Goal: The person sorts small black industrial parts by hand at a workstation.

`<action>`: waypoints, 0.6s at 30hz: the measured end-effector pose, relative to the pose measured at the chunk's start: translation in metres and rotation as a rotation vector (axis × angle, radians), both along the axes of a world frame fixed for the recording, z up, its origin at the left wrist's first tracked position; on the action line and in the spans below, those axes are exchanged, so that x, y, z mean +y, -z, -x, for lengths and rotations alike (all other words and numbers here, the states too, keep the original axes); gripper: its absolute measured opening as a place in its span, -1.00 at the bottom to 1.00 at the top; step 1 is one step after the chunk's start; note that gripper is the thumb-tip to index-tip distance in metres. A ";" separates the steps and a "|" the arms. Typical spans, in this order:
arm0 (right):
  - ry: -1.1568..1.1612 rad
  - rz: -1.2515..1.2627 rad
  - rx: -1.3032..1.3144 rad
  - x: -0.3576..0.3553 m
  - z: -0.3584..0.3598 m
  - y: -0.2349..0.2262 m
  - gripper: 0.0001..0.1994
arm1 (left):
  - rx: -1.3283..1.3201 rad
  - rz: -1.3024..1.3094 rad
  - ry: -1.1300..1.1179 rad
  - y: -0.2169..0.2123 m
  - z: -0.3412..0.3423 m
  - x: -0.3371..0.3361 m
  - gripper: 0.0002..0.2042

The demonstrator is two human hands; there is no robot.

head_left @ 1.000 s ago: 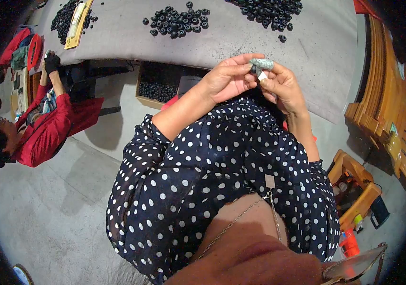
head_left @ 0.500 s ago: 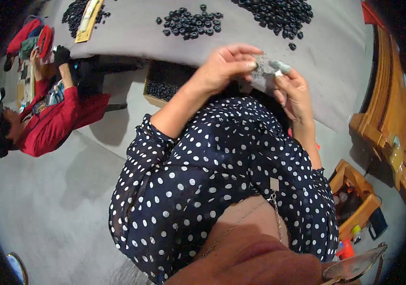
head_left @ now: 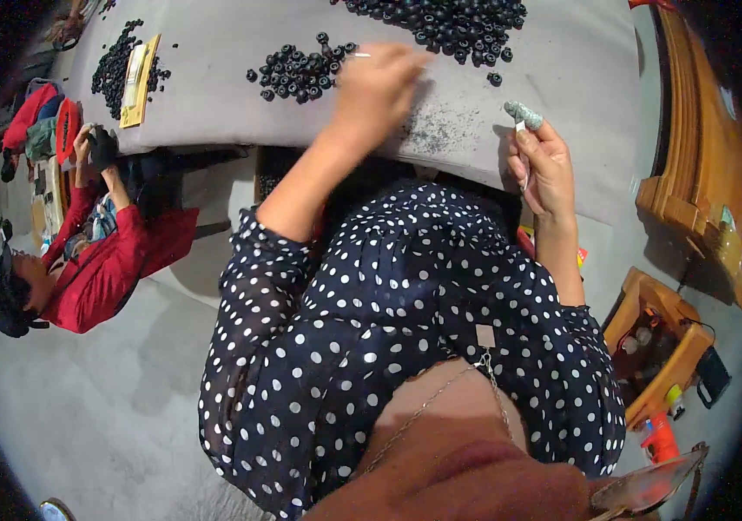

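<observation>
Over the table my left hand [head_left: 378,94] is smeared by motion beside the small pile of black ring-shaped parts [head_left: 297,71]. Its fingers are too blurred to tell whether they hold anything. My right hand [head_left: 546,169] is closed above the table's near edge, thumb against the index finger, which has a grey-green wrap [head_left: 523,115] around its tip. A small slim white tool [head_left: 522,139] is pinched there; its kind does not show. Dark crumbs [head_left: 436,130] are scattered on the grey tabletop [head_left: 214,104] between the hands.
A large pile of black parts [head_left: 466,26] lies at the back. Another pile [head_left: 115,74] sits far left beside a yellow strip [head_left: 139,82]. A person in red [head_left: 97,282] works at left. Right are carved wooden furniture [head_left: 692,208] and an orange-brown wooden box [head_left: 662,347].
My left hand has moved left and away from my right hand, toward the small pile. My right hand stays near its place, still pinching the white tool. The whole view has shifted slightly.
</observation>
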State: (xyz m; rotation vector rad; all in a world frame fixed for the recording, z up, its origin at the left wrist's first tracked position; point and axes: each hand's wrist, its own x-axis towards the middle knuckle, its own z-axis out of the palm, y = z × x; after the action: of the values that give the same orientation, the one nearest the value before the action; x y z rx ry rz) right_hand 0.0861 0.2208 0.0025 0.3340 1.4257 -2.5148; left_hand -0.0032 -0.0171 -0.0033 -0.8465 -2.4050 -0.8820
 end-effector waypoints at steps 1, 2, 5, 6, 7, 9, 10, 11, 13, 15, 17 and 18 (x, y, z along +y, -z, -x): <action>0.002 0.002 0.002 0.003 -0.001 0.000 -0.70 | -0.050 -0.039 0.079 0.001 -0.001 0.022 -0.76; 0.022 0.029 0.004 0.004 -0.001 0.001 -0.70 | -0.114 -0.051 0.143 -0.002 -0.001 0.041 -0.76; 0.065 0.056 0.011 0.003 -0.002 0.001 -0.70 | -0.141 -0.004 0.203 0.004 0.010 0.076 -0.79; 0.084 0.059 0.010 0.003 -0.002 0.002 -0.70 | -0.139 -0.002 0.205 0.011 0.015 0.083 -0.79; 0.084 0.062 0.012 0.005 -0.003 0.006 -0.70 | -0.144 0.106 0.198 0.018 0.019 0.087 -0.82; 0.043 0.112 -0.005 0.009 -0.005 0.011 -0.70 | -0.149 0.216 0.203 0.019 0.022 0.093 -0.86; 0.047 0.114 -0.006 0.009 -0.006 0.009 -0.70 | -0.170 0.243 0.208 0.019 0.021 0.094 -0.87; 0.000 0.026 -0.010 0.009 -0.007 0.003 -0.71 | -0.191 0.269 0.212 0.017 0.020 0.093 -0.89; -0.044 -0.060 -0.009 0.002 -0.008 -0.015 -0.73 | -0.186 0.237 0.235 0.020 0.019 0.086 -0.88; -0.211 -0.343 0.297 -0.012 -0.011 -0.045 -0.74 | -0.176 0.200 0.269 0.015 0.014 0.079 -0.87; -0.439 -0.603 0.504 -0.017 -0.003 -0.082 -0.73 | -0.353 -0.086 0.163 -0.002 -0.008 0.062 -0.84; -0.552 -0.787 0.577 -0.018 0.001 -0.098 -0.71 | -0.376 -0.106 0.169 -0.006 -0.012 0.048 -0.80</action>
State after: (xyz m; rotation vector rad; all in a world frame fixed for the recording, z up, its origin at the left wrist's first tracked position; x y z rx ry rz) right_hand 0.0848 0.2031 0.1001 -0.6405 2.2850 -1.5719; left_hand 0.0092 0.0305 0.0030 -0.9211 -2.5966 -1.3242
